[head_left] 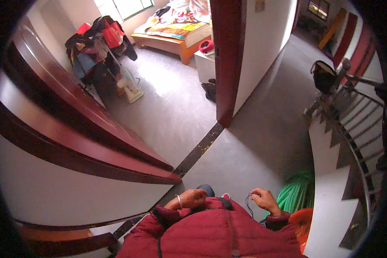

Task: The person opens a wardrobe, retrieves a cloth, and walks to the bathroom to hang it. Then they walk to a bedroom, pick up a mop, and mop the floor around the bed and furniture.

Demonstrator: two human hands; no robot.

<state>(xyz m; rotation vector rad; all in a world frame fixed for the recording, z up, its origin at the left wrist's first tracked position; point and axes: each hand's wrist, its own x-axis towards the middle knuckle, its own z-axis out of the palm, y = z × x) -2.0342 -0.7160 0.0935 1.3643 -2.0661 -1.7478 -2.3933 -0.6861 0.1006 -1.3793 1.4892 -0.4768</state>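
Observation:
At the front of my dark red padded jacket [202, 228], my left hand [193, 199] is closed, its fingers curled inward. Whether it holds anything is hidden. A pale bracelet [179, 201] circles that wrist. To the right, my right hand [265, 200] pinches a thin dark cord [247, 204] between thumb and fingers. The cord loops down beside the jacket, and its lower end is out of sight. A coil of green hose [297, 192] lies just right of this hand, with an orange object [302, 223] below it.
A doorway with a red-brown frame [228, 86] and dark threshold [200, 148] opens ahead. Inside are a bed [174, 43], a heap of clothes [101, 47], a standing fan [128, 86] and a white cabinet [205, 66]. A stair railing [357, 142] runs along the right.

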